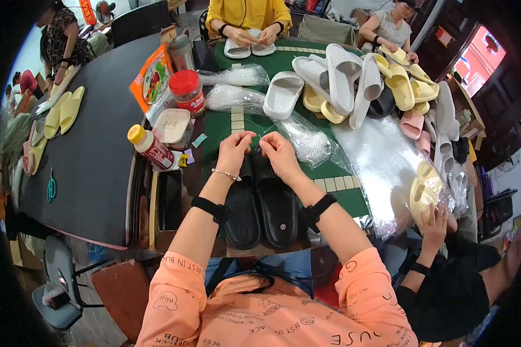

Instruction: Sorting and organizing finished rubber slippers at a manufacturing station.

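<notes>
A pair of black slide slippers lies side by side at the table's near edge, a left slipper [241,211] and a right slipper [276,208], toes away from me. Above their far ends, my left hand [234,153] is closed in a pinch. Close to it, a small gap apart, my right hand [280,155] also pinches with thumb and forefinger. Something thin may run between the fingertips, but it is too small to name. My fingers partly hide the slippers' far ends.
Right of my hands are clear plastic bags [376,168] and a heap of white, yellow and pink slippers [344,75]. A red-lidded jar [186,92] and a yellow-capped bottle [150,147] stand left. Across the table, a person's hands [252,39] hold white slippers. Scissors [51,186] lie far left.
</notes>
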